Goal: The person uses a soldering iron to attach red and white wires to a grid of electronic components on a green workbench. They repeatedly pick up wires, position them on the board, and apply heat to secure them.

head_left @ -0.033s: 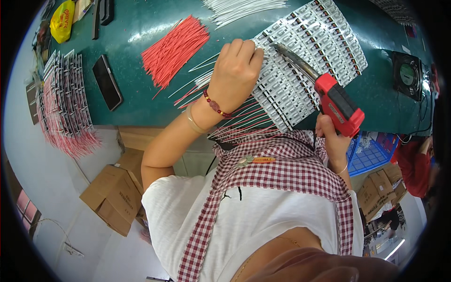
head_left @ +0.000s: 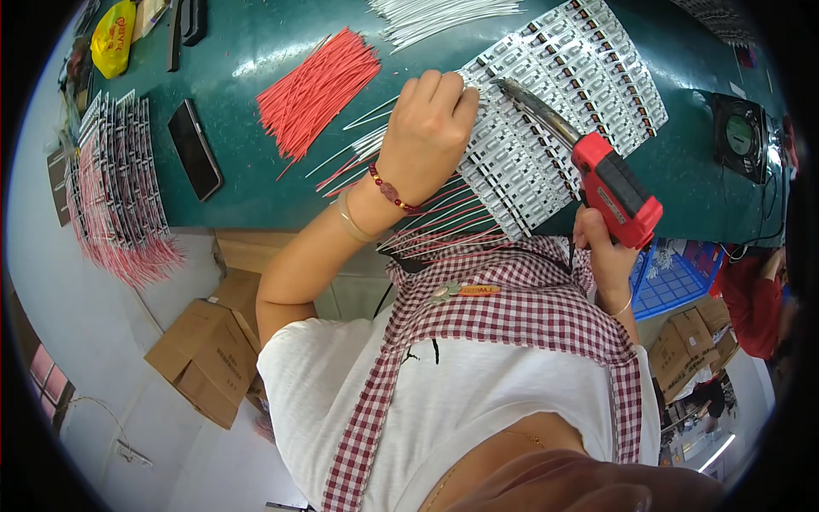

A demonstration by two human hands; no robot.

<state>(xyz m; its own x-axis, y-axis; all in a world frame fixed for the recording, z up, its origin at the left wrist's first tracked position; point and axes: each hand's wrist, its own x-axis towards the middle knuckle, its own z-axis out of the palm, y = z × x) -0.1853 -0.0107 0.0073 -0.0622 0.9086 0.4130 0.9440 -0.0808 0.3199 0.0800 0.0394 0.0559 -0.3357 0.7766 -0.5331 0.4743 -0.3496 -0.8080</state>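
My right hand (head_left: 604, 252) is wrapped round the grip of a red and black gun-shaped soldering iron (head_left: 618, 192). Its dark tip reaches the upper left part of the silvery circuit board panels (head_left: 563, 111), close to my left fingers. Bent over the panels' left edge, my left hand (head_left: 431, 124) is closed in a pinch on a white wire (head_left: 371, 113) that runs out from beneath it. The fingertips are mostly hidden behind the back of the hand. Below the wrist, red and white wires (head_left: 452, 218) trail from the boards over the table edge.
A heap of red wires (head_left: 320, 90) lies on the green table (head_left: 247, 179), with white wires (head_left: 444, 17) behind. At left are a phone (head_left: 194, 149), wired boards (head_left: 119, 179) and a yellow bag (head_left: 113, 38). A black fan-like device (head_left: 739, 136) stands right; cardboard boxes (head_left: 205, 358) sit below.
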